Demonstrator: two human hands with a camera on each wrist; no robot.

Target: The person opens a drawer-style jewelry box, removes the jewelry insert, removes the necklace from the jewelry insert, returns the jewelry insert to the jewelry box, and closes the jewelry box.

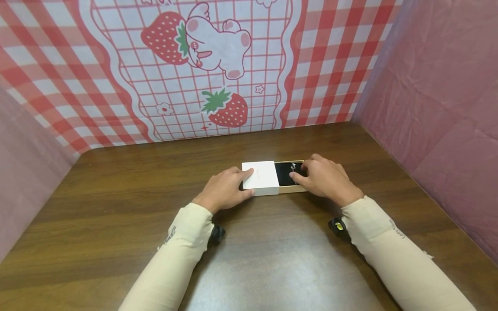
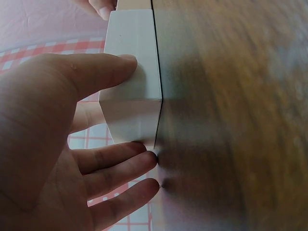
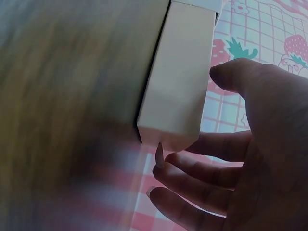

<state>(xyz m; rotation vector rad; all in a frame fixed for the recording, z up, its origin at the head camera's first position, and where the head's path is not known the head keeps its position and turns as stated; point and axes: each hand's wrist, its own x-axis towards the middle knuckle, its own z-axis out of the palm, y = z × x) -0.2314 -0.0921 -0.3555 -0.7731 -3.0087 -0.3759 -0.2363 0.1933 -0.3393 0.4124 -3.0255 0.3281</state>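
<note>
A white slide-out jewelry box lies on the wooden table, its cream drawer [image 1: 289, 189] drawn partly out to the right. My left hand [image 1: 224, 188] grips the white sleeve [image 1: 265, 177], with the thumb on its near side and the index finger on top. Against the drawer's black lining [image 1: 283, 176] lies a small silver piece of jewelry [image 1: 293, 166], partly hidden by my right thumb. The right hand [image 1: 328, 178] holds the drawer's outer end, thumb over the lining and fingers around the end. In the right wrist view a narrow tab [image 3: 160, 155] sticks out there.
The wooden table [image 1: 136, 207] runs up to a red-and-white checked cloth [image 1: 327, 69] with strawberry prints at the back. Pink fabric [image 1: 439, 95] hangs at the right and left sides. Each wrist wears a small black camera [image 1: 336, 226].
</note>
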